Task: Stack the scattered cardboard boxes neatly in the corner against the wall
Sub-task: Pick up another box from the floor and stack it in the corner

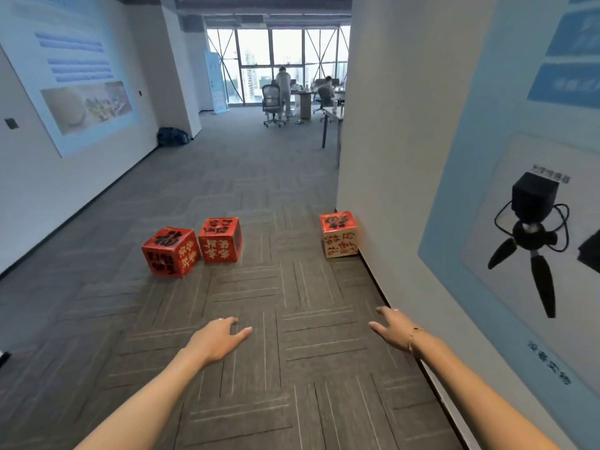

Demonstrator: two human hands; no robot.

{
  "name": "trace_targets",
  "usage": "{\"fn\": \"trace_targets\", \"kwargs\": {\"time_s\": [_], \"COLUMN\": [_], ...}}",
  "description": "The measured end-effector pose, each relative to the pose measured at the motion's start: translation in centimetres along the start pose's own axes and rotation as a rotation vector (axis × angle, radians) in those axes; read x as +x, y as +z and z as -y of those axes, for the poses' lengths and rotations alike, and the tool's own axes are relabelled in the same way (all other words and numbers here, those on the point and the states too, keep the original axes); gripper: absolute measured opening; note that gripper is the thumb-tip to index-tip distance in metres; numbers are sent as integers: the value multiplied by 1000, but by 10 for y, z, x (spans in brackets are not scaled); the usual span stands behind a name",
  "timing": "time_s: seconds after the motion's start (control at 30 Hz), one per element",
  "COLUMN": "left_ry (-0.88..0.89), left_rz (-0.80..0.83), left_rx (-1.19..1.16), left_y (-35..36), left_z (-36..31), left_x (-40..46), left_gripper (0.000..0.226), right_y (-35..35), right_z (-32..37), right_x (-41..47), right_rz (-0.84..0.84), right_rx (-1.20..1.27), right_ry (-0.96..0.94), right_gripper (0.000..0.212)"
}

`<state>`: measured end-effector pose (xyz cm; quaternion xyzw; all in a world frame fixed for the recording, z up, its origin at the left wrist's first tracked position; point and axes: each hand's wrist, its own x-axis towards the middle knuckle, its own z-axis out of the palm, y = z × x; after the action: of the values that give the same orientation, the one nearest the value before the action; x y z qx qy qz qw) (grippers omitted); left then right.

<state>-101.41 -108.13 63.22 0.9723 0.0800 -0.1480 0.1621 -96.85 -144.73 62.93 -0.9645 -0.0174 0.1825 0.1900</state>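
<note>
The floor (246, 378) is covered with grey carpet tiles laid in a woven pattern of light stripes. Three cube-shaped boxes are set directly on it. Two red boxes marked with black and yellow characters are placed near the middle: the left red box (170, 251) is turned at an angle, and the second red box (220, 240) is found just beside it, touching or nearly touching. A third box (339, 234), red on top with a pale front face, is set well apart to the right, against the base of the wall. Farther back on the left, a dark bag (172, 137) is seen lying on the floor by the wall. At the far end, an office chair (272, 103) and desks are stood on the same carpet.
</note>
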Motion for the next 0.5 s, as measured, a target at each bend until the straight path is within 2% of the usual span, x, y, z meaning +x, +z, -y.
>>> {"fn": "trace_targets", "kwargs": {"time_s": [0.27,0.5], "left_ry": [26,42], "left_rz": [-29,2], "left_rx": [-77,-89], "left_y": [-31,-43], "left_z": [-80,-128], "left_x": [152,261], "left_gripper": [67,67], "right_y": [-80,-119], "right_z": [-23,-38], "right_x": [138,237], "right_rz": [-37,-20], "right_rx": [-26,-32], "right_ry": [11,11], "right_gripper": [54,56]}}
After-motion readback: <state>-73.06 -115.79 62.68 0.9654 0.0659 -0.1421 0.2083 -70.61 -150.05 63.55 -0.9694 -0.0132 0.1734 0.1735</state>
